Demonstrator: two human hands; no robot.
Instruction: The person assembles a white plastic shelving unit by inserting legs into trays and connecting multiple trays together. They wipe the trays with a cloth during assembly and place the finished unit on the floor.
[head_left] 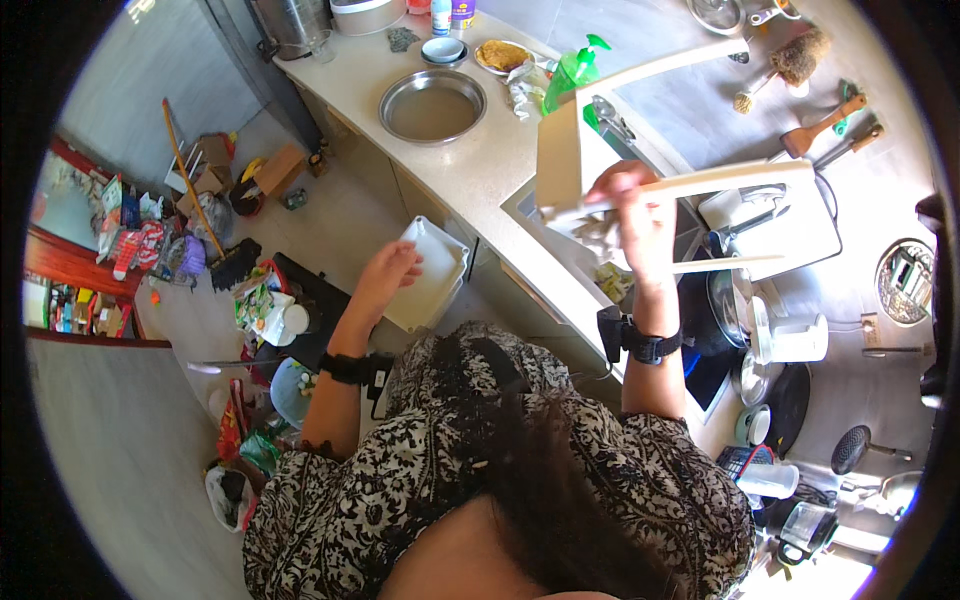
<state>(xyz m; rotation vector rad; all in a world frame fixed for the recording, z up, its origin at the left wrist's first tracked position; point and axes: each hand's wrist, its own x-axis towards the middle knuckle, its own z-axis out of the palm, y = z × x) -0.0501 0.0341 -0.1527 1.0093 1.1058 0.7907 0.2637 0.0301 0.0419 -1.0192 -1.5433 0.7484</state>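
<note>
My right hand grips a cream plastic frame with long leg-like bars, raised above the counter and sink. A crumpled greyish-white cloth is bunched under my fingers against the frame's lower corner. My left hand has loosely bent fingers, with nothing visible in them. Its fingertips overlap the edge of a white rectangular plastic tray below the counter front; whether they touch it I cannot tell.
On the counter stand a round metal basin, small bowls, a plate of food and a green pump bottle. Brushes hang on the right wall. Bags, boxes and a broom crowd the left floor.
</note>
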